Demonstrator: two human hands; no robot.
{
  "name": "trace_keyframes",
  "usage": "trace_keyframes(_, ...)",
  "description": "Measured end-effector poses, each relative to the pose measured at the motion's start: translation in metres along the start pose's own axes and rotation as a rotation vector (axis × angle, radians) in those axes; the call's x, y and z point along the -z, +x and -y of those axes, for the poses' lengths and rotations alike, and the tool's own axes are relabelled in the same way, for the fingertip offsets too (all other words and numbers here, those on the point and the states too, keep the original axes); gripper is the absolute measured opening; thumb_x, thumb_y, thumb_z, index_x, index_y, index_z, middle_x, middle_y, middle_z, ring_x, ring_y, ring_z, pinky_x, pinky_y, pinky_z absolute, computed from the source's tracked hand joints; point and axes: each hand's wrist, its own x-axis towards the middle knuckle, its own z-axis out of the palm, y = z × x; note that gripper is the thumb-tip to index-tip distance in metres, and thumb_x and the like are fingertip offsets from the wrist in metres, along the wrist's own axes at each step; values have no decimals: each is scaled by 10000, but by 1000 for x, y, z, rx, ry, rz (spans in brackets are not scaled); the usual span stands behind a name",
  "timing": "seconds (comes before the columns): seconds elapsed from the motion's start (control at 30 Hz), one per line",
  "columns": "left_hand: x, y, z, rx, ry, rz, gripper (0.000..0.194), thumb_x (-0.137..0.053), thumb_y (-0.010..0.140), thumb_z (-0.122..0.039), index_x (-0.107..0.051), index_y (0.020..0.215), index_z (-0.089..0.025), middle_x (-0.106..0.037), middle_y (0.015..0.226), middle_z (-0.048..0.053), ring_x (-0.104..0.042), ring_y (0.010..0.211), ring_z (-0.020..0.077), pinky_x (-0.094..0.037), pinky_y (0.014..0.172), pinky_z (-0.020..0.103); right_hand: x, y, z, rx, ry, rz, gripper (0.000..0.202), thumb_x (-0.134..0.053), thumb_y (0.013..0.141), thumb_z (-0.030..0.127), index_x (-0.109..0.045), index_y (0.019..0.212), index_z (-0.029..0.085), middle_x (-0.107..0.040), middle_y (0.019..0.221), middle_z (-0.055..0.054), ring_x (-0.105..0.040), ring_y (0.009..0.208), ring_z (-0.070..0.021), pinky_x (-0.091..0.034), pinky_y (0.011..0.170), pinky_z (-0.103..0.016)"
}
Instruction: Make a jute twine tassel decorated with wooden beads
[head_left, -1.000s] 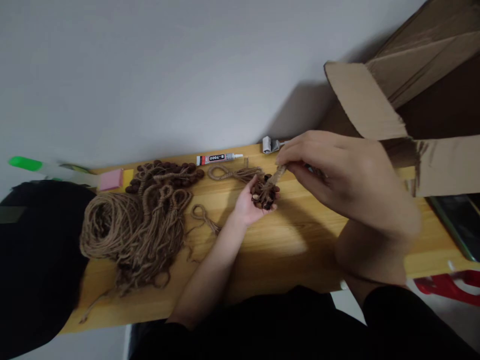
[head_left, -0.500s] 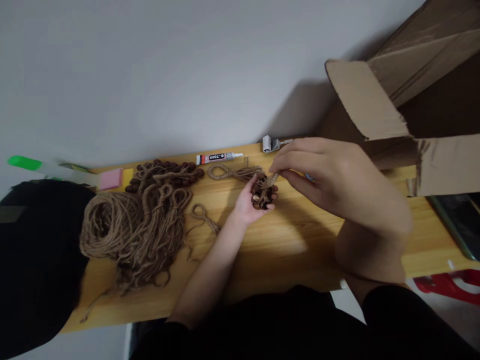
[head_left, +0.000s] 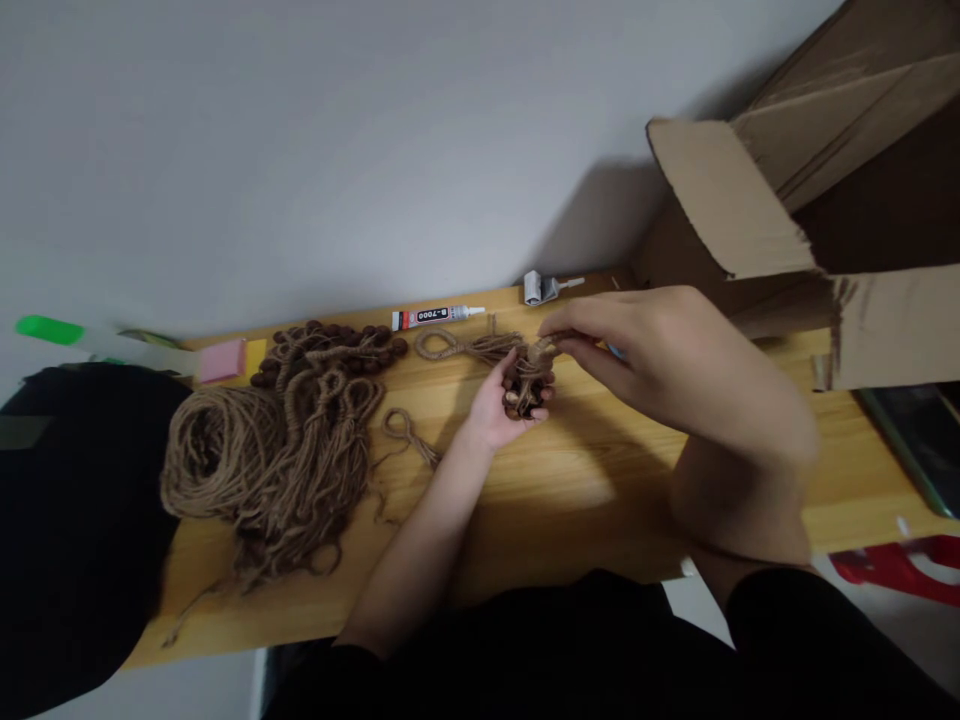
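My left hand (head_left: 492,408) is cupped palm up above the table, its fingers curled round a cluster of dark brown beads (head_left: 517,402) strung with cord. Thumb and fingers of my right hand (head_left: 637,345) are pinched together on a light brown cord end (head_left: 541,350) just above the cluster. How the cord runs inside the cluster is too small to make out. Behind my left hand lies a looped cord tassel (head_left: 439,344), and a smaller looped cord (head_left: 401,425) rests left of my forearm.
A ball of twine (head_left: 214,450) sits beside piled knotted cords (head_left: 322,470) and brown beads (head_left: 375,345) at left. Along the wall lie a B-7000 glue tube (head_left: 435,317), a rolled-up tube (head_left: 541,288) and a pink pad (head_left: 222,360). An open cardboard box (head_left: 735,200) occupies the right.
The cord end between my hands has shifted slightly, and more cord shows drawn across the beads. My right hand has moved a little; my left hand stays in place.
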Motion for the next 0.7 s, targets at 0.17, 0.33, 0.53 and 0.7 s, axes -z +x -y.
trace_keyframes(0.17,4,2,0,9,15,7,518,-276,967,-418,-637,757,-111,-645,683,85,-588,537,159,-389,441,231,4,-3,1,23,-17,-168,203,-458,904,167,-652,955,201,-700,838,-27,-651,768,-178,-455,663,-279)
trace_keyframes(0.33,9,5,3,-39,-9,29,485,-310,937,-394,-661,783,-97,-657,696,117,-620,614,198,-476,585,307,8,-6,4,92,14,-300,187,-464,917,120,-615,1013,174,-711,929,-40,-653,869,-145,-483,749,-258)
trace_keyframes(0.53,13,7,6,-67,-21,37,331,-466,854,-358,-656,802,-92,-666,716,120,-627,659,207,-485,653,319,11,-10,10,110,59,-427,196,-474,911,106,-614,1037,162,-709,987,-55,-639,937,-123,-483,845,-234)
trace_keyframes(0.7,17,8,4,-40,-38,40,387,-397,907,-368,-661,802,-105,-681,738,110,-644,659,210,-502,615,320,10,-9,10,110,82,-342,230,-448,915,110,-592,1060,216,-696,985,-48,-632,931,-147,-496,840,-280)
